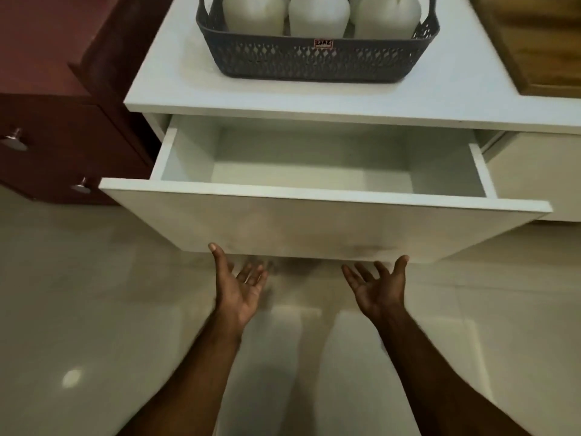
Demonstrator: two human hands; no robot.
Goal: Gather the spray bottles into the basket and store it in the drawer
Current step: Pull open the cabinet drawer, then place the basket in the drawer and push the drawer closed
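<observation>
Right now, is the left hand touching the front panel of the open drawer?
Cannot tell. In the head view the left hand is open, palm up, its thumb tip overlapping the lower edge of the drawer front; motion blur hides any contact or gap.

You can see one small label (pixel 323 43) on the front wall of the basket (pixel 314 62). Its handwriting looks like "22AZ", though you cannot read it surely.

There is only one view, from a camera worn on the person's head. It looks forward and steeply down. It is close to the open drawer (pixel 320 196), which fills the middle. The table (pixel 176 77) with the basket (pixel 314 61) is cut at the top edge. The floor (pixel 78 294) and both forearms fill the lower half.
</observation>
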